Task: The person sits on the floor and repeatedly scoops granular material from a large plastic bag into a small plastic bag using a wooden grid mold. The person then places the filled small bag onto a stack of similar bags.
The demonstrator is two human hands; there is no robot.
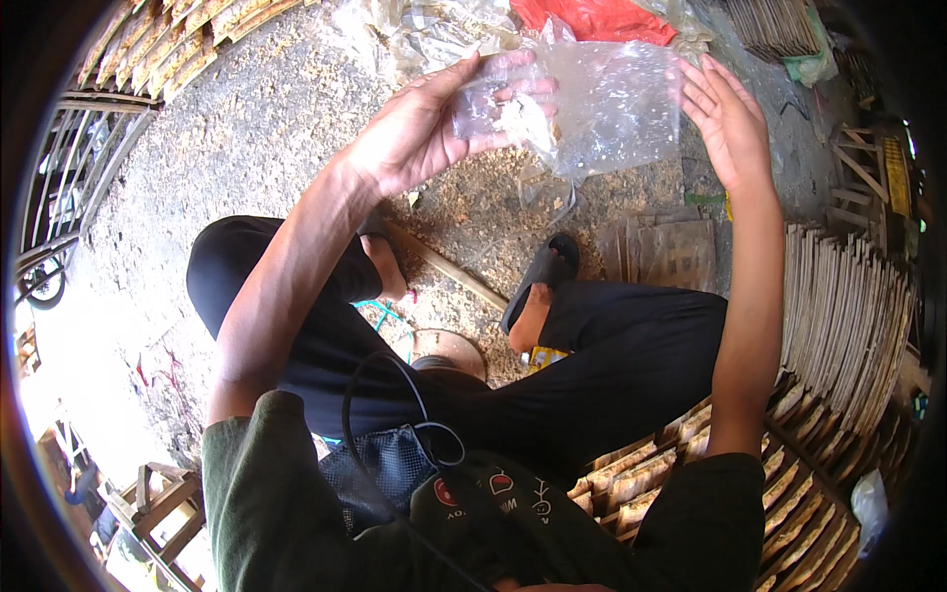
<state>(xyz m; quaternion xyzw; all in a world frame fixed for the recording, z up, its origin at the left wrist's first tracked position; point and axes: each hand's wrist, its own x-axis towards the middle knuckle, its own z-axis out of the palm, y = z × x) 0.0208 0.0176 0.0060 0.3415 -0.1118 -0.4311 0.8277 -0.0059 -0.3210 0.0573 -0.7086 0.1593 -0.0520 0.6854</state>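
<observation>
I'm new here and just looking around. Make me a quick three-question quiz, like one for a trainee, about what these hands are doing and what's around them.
1. Multiple choice: what is stretched out between the left hand and the right hand?
A) a coil of rope
B) clear plastic
C) a wooden board

2. True or false: both hands are clenched into tight fists.

3. Short answer: what colour is the crumpled material at the top edge of the picture, just beyond the plastic?

Key: 1. B. 2. False; the fingers of both are extended, and the left one's show through the plastic. 3. Red.
</observation>
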